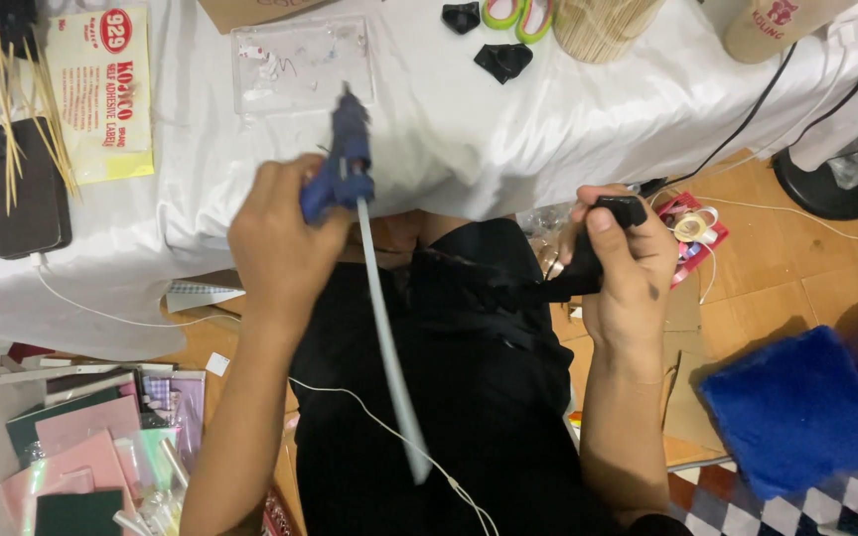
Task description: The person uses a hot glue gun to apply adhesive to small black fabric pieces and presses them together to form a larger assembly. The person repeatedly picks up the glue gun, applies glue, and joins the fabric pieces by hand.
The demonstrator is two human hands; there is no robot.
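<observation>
Over the lap, below the white bench point(508, 129), the left hand point(280, 243) grips the blue glue gun point(342, 164) and the right hand point(633, 263) pinches black ribbon point(573, 273); best steady the blurred nozzle first.

Bright even indoor light, soft shadows, motion blur on the glue gun point(342, 159) (moving fast) — edges sharp

Glue gun point(342, 159) motion-blurred, black piece point(588, 260) perhaps fabric, mostly hidden in right hand point(628, 268)
</observation>
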